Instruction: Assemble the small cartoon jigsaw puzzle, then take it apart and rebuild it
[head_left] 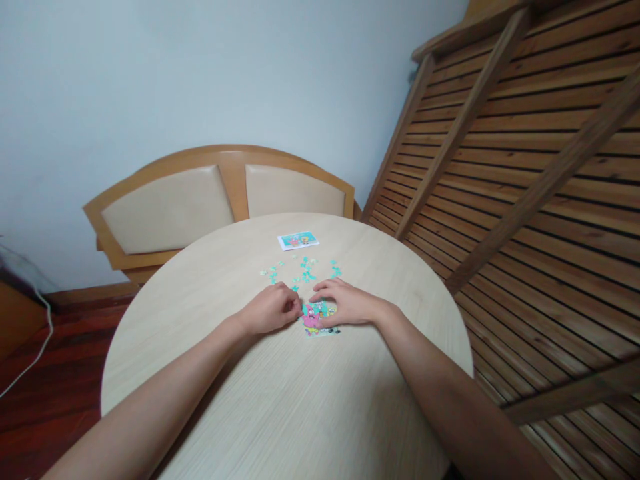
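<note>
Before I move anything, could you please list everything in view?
Round wooden table: 1, beige, centre
Flat cartoon jigsaw, partly covered: 1, turquoise, pink, yellow, middle of table
Small jigsaw pieces: many, mostly turquoise, beyond the jigsaw
Rectangular printed card: 1, turquoise with white edge, table's far side
Arched wooden backrest: 1, brown with cream padding, behind table
Slatted wooden frame: 1, brown, right
Plain wall: 1, pale blue, background
Thin cable: 1, white, left
Cut-off furniture: 1, brown, left edge
Wooden floor: 1, dark red, lower left
Forearms: 2, bare, near side
Left hand: 1, bare, at jigsaw's left edge
Right hand: 1, bare, over jigsaw's right
</note>
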`<move>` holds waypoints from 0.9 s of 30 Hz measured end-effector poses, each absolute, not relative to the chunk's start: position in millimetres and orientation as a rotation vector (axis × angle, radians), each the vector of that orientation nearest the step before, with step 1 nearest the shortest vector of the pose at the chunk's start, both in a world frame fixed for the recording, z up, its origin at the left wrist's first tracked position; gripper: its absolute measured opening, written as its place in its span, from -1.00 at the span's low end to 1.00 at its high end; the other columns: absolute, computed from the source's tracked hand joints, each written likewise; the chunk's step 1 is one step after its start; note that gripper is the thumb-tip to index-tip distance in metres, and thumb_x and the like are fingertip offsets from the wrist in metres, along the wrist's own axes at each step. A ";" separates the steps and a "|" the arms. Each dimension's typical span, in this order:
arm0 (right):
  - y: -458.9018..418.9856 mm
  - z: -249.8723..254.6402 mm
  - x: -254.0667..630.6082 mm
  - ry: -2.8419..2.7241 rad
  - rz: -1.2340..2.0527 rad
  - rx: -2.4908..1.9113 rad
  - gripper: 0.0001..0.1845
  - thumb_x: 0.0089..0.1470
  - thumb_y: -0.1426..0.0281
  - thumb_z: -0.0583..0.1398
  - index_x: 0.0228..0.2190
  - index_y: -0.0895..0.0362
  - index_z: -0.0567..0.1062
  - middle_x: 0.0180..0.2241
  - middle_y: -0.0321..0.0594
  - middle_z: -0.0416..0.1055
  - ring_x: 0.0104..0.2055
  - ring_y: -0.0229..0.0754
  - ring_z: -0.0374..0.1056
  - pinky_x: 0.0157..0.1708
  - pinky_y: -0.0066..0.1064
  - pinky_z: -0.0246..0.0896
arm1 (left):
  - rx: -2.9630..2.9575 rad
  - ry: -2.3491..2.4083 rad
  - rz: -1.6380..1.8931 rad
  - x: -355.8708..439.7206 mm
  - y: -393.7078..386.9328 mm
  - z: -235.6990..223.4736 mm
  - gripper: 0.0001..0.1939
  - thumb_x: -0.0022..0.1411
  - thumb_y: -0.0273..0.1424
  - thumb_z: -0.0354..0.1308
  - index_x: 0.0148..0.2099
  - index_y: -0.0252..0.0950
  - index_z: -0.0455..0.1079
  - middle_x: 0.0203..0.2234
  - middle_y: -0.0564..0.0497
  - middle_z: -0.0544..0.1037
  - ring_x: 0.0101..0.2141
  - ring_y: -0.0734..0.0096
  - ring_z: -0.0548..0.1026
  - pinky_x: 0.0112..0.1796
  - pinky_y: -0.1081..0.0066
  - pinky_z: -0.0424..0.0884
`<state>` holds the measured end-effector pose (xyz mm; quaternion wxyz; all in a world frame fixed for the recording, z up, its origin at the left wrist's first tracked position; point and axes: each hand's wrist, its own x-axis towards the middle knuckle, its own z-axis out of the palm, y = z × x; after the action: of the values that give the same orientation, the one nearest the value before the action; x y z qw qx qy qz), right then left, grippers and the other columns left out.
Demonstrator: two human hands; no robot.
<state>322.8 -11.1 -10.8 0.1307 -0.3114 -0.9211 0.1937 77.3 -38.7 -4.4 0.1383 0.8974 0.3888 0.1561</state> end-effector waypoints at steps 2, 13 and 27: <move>-11.2 -10.8 322.6 -2.673 0.565 -0.901 -0.38 -0.05 -0.01 0.35 0.01 0.02 0.56 0.12 -0.07 0.37 0.19 0.05 0.24 0.23 -0.14 0.06 | 2.583 1.133 0.441 77.1 -39.2 -3.6 -0.80 0.23 -0.39 0.09 -0.38 -0.28 0.51 -0.53 -0.02 0.55 -0.42 0.35 0.45 -0.26 0.39 0.33; -11.9 -10.6 322.2 -2.666 0.565 -0.901 -0.39 -0.05 0.00 0.36 0.00 0.03 0.57 0.12 -0.06 0.38 0.19 0.06 0.25 0.22 -0.13 0.07 | 2.578 1.145 0.439 78.9 -40.0 -4.9 -0.83 0.23 -0.39 0.12 -0.39 -0.27 0.49 -0.54 0.00 0.53 -0.42 0.36 0.44 -0.28 0.40 0.31; 27.7 -22.8 378.3 -2.183 0.444 -1.315 -0.76 0.17 0.41 0.19 -0.16 0.13 0.62 -0.15 -0.11 0.59 -0.15 -0.10 0.49 -0.06 -0.27 0.35 | 2.631 0.811 0.553 62.5 -32.2 -8.8 -0.57 0.27 -0.13 0.24 0.11 -0.20 0.44 0.04 -0.13 0.52 0.07 0.16 0.42 0.13 0.19 0.26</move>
<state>378.3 27.7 -22.8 0.2738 -0.4889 -0.8117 0.1649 62.5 -32.2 -8.8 0.1661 0.9239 0.2849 0.1942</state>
